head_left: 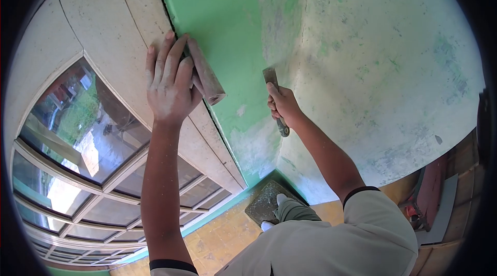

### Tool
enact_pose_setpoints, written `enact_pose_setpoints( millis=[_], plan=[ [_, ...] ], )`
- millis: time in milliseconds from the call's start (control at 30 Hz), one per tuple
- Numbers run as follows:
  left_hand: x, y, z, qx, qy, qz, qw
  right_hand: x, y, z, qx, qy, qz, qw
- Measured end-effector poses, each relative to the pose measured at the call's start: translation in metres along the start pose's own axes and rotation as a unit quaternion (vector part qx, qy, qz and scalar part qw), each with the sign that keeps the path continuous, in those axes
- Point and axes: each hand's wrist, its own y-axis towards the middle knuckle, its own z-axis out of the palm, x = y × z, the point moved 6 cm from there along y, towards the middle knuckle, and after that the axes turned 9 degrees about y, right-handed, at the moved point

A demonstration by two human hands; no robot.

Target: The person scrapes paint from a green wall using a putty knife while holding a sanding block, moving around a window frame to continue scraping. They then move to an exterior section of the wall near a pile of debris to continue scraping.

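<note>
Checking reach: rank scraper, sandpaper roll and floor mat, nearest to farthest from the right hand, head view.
1. scraper, held in the right hand.
2. sandpaper roll, to its left, under the left hand.
3. floor mat, far below.

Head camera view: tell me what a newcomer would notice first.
The green wall, scraped to patchy grey-white across the upper right, stands out first. At centre the right hand holds a scraper against it, while the left hand presses a brown roll to the white window frame at upper left.
</note>
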Motion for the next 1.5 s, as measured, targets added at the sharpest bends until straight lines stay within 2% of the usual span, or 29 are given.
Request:
enact_pose_setpoints(
  millis=[100,167,300,367,467,533,600,633,700,733,833,933,967,1000,1033,1067,1100,1133,1200,1233,1267,1333,1367,1400,1467,1500],
  plan=[
    [0.001,0.001,-0.001,0.003,0.0,0.004,1.0,-0.01,-0.011,-0.015,-0.015,0.006,0.011,1.0],
    [0.0,-0.001,0.001,0.012,0.007,0.012,1.0,-0.044,-0.035,-0.038,-0.038,-0.022,0.057,0.997],
    [-0.003,0.0,0.001,0.027,0.007,0.013,1.0,-0.139,-0.093,-0.097,0.022,-0.078,0.147,0.986],
    [-0.004,0.0,0.0,0.023,0.001,0.018,1.0,-0.172,-0.125,-0.126,-0.009,-0.086,0.188,0.978],
    [-0.002,-0.002,0.003,0.033,-0.004,0.033,0.999,-0.204,-0.162,-0.162,-0.043,-0.064,0.203,0.976],
    [-0.007,0.002,0.0,0.033,-0.024,0.038,0.998,-0.22,-0.186,-0.185,-0.082,-0.082,0.226,0.967],
    [-0.006,-0.004,0.002,0.023,-0.027,0.057,0.998,-0.218,-0.205,-0.202,-0.092,-0.069,0.205,0.972],
    [-0.007,-0.009,0.001,-0.038,-0.105,0.103,0.988,-0.215,-0.215,-0.21,-0.083,-0.09,0.197,0.973],
    [-0.007,-0.013,0.004,-0.025,-0.072,0.092,0.993,-0.212,-0.238,-0.23,-0.105,-0.089,0.186,0.973],
    [-0.016,-0.007,-0.002,-0.073,-0.057,0.113,0.989,-0.209,-0.251,-0.244,-0.11,-0.104,0.194,0.969],
    [-0.019,-0.002,-0.001,-0.066,-0.045,0.039,0.996,-0.198,-0.294,-0.289,-0.16,-0.117,0.22,0.955],
    [-0.038,-0.002,0.002,-0.009,-0.012,-0.073,0.997,-0.173,-0.34,-0.327,-0.187,-0.104,0.226,0.95],
    [-0.047,-0.011,0.006,-0.009,-0.02,-0.066,0.998,-0.164,-0.353,-0.333,-0.188,-0.098,0.226,0.951],
    [-0.043,-0.03,0.018,-0.015,-0.139,-0.181,0.974,-0.155,-0.363,-0.337,-0.195,-0.092,0.225,0.95],
    [-0.047,-0.036,0.026,-0.018,-0.254,-0.291,0.922,-0.143,-0.372,-0.343,-0.21,-0.111,0.203,0.95],
    [-0.063,-0.034,0.028,-0.017,-0.26,-0.288,0.921,-0.134,-0.38,-0.348,-0.225,-0.131,0.183,0.948],
    [-0.092,-0.026,0.025,0.003,-0.294,-0.296,0.909,-0.122,-0.383,-0.351,-0.239,-0.17,0.12,0.948],
    [-0.118,-0.018,0.024,0.023,-0.328,-0.304,0.894,-0.117,-0.387,-0.352,-0.244,-0.169,0.12,0.947],
    [-0.159,-0.013,0.029,0.005,-0.39,-0.293,0.873,-0.08,-0.395,-0.356,-0.366,-0.177,-0.066,0.911],
    [-0.182,0.001,0.026,0.001,-0.412,-0.212,0.886,-0.069,-0.396,-0.357,-0.392,-0.154,-0.083,0.903],
    [-0.208,0.006,0.025,-0.001,-0.439,-0.2,0.876,-0.056,-0.393,-0.353,-0.394,-0.155,-0.084,0.902],
    [-0.277,0.048,-0.005,-0.019,-0.475,-0.058,0.878,-0.016,-0.387,-0.34,-0.374,-0.143,-0.206,0.893],
    [-0.295,0.049,-0.006,0.017,-0.423,-0.074,0.903,-0.011,-0.382,-0.338,-0.355,-0.155,-0.199,0.9],
    [-0.318,0.061,-0.016,0.001,-0.478,-0.05,0.877,-0.003,-0.379,-0.336,-0.348,-0.156,-0.199,0.903],
    [-0.353,0.072,-0.026,0.018,-0.491,-0.016,0.871,0.013,-0.375,-0.328,-0.294,-0.154,-0.234,0.914],
    [-0.37,0.084,-0.038,-0.002,-0.503,0.035,0.864,0.012,-0.372,-0.329,-0.285,-0.165,-0.233,0.915]
  ],
)
